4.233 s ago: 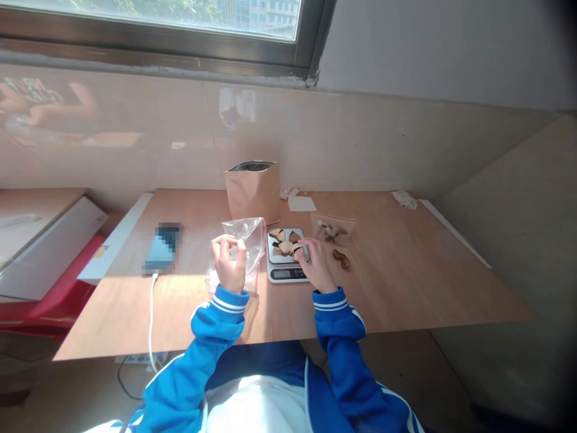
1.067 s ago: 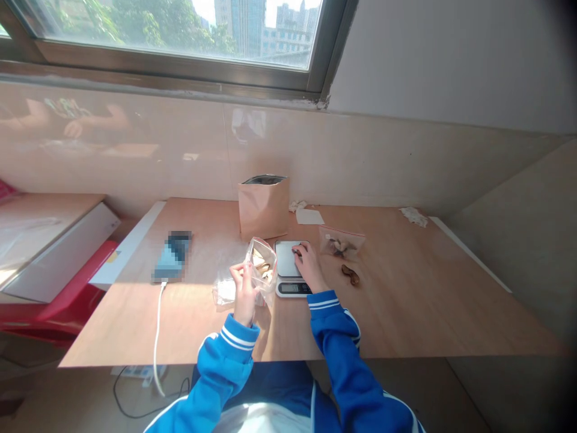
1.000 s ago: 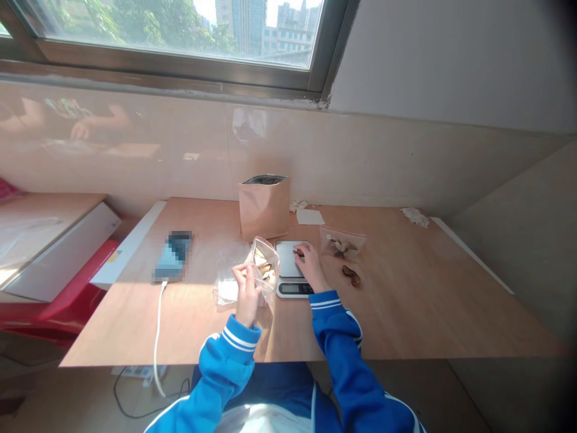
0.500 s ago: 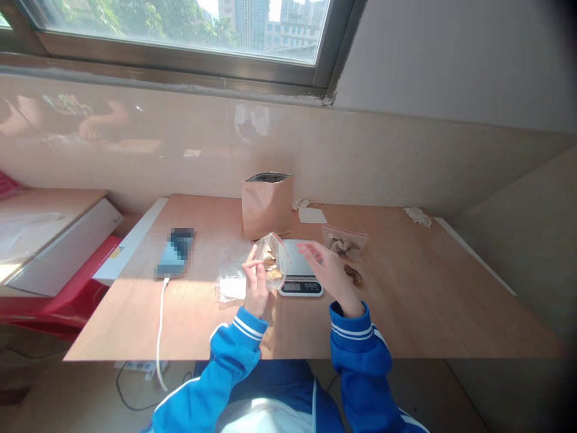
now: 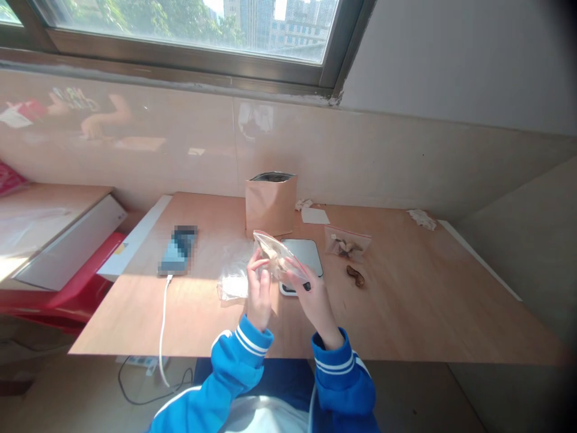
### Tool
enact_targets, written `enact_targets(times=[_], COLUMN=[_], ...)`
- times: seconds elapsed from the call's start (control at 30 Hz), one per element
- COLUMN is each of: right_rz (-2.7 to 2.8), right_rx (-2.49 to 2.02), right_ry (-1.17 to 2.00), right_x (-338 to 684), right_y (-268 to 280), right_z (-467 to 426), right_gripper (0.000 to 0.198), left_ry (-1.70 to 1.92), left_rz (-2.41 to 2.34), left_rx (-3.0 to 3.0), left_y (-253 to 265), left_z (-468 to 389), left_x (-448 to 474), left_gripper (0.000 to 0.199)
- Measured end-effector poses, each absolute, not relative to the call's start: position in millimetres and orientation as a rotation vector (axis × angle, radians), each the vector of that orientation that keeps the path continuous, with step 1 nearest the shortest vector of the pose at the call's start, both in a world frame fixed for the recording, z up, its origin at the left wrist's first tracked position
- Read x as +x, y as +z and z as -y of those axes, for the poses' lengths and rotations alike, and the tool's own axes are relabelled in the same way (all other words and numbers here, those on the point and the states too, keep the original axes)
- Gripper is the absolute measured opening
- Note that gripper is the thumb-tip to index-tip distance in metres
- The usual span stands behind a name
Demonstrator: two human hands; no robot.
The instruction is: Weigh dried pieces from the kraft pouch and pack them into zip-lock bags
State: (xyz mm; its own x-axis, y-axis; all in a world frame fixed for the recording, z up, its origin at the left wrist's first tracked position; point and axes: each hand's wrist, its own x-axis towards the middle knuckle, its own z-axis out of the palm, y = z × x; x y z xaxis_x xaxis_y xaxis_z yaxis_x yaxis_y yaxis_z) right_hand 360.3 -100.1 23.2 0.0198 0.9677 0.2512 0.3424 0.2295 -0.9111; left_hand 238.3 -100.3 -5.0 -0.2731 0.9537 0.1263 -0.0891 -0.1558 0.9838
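Observation:
Between both hands hangs a clear zip bag point(image 5: 276, 257) with pale dried pieces in it, tilted above the scale. My left hand point(image 5: 258, 296) pinches the bag's left side. At its right side, my right hand point(image 5: 312, 296) has its fingers closed on the edge near the zip strip. The digital scale point(image 5: 311, 252) lies beneath, its display partly hidden by the bag and my right hand. To the right sit a second zip bag point(image 5: 347, 245) with dried pieces and a loose brown dried piece point(image 5: 355, 276) on the table.
An open kraft paper pouch point(image 5: 271, 204) stands behind the scale. Clear plastic bags point(image 5: 233, 282) lie left of my left hand. Farther left is a phone point(image 5: 178, 249) on a white cable point(image 5: 163, 325). A white card point(image 5: 315, 215) and crumpled tissue point(image 5: 422, 219) lie toward the wall.
My right hand has come down and left from above the scale and taken hold of the zip bag. The bag has turned, its zip edge now slanting down to the right.

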Motion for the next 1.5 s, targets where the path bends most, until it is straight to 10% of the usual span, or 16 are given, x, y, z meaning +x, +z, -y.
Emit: enact_targets(times=[1.5], right_rz=[0.971], right_rx=[-1.195], right_ry=[0.821], right_x=[379], right_y=[39], right_z=[110], right_gripper=[0.035], left_ry=[1.606], left_rz=[-1.175], left_rx=[1.044], left_y=[45], left_z=[93], left_x=[204], left_gripper=[0.032])
